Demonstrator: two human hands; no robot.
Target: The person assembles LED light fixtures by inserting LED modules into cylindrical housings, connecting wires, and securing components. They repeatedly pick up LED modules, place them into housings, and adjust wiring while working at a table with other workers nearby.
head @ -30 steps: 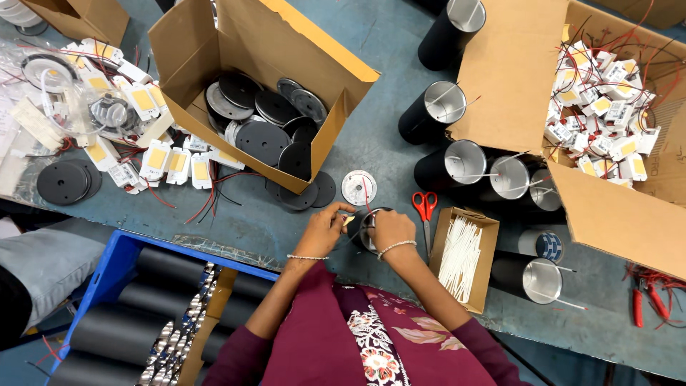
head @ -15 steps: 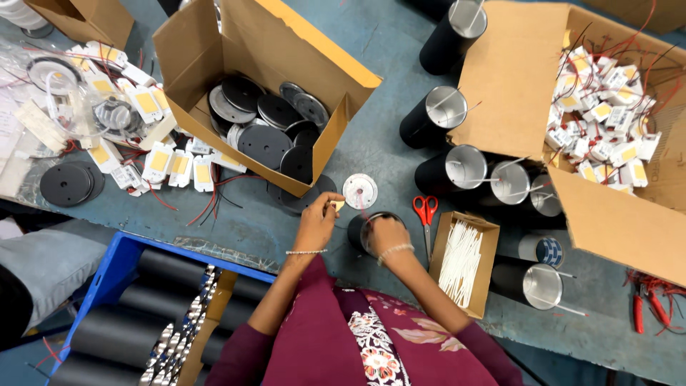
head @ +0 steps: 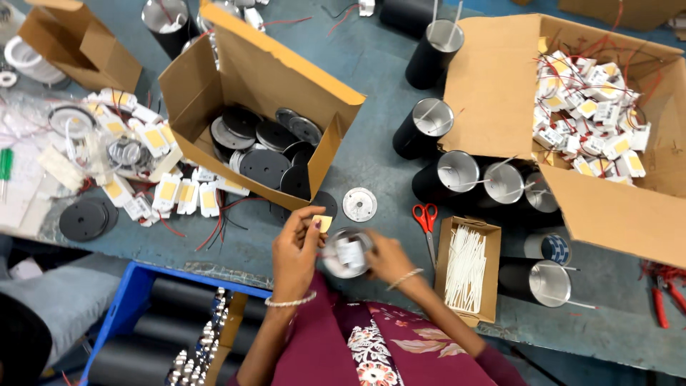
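My left hand (head: pixel 296 246) pinches a small yellow square chip (head: pixel 323 222) between thumb and fingers, just left of a black cylinder housing (head: pixel 346 253). My right hand (head: pixel 389 257) grips that housing from the right side at the table's front edge. Inside the housing's open top sits a small white driver module. A white round disc (head: pixel 359 204) lies on the table just beyond the housing.
An open carton of black round discs (head: pixel 266 146) stands ahead left. A large carton of white wired modules (head: pixel 597 121) stands right, with several black cylinder housings (head: pixel 457 171) beside it. Red scissors (head: pixel 426 218) and a small box of white sleeves (head: pixel 468 268) lie right of my hands.
My left hand lifted off the housing and now holds the yellow chip beside it. The housing's open top with the white module is now showing. The camera view shifted slightly.
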